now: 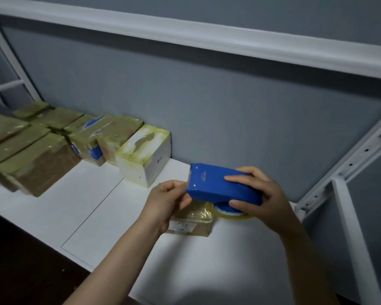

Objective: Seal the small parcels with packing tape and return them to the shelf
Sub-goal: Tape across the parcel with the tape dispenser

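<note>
- The right hand (262, 199) grips the blue dispenser (218, 183) from behind, fingers curled over its top and thumb pressed on its side; that hold likely steadies it against the pull on the tape (229, 213), whose yellowish roll shows beneath.
- The left hand (169, 199) has its fingers curled at the toothed front edge, thumb and forefinger closed together just under the blade; I judge it is pinching the tape's free end to draw it out, though the strip itself does not show.
- The parcel (191, 223) lies flat on the shelf (97, 212) right below both hands, its top glossy, a label on its near side; placed there so the tape can come straight down onto it.
- A white box (145, 159) stands just left, and beyond it a row (37, 155) of wrapped parcels sits packed against the wall (207, 95); these look finished.
- The shelf is a white board with a thin seam; a white beam (185, 34) runs above, a perforated post (350, 227) at right; the wall is grey-blue, the floor (20, 260) dark.
</note>
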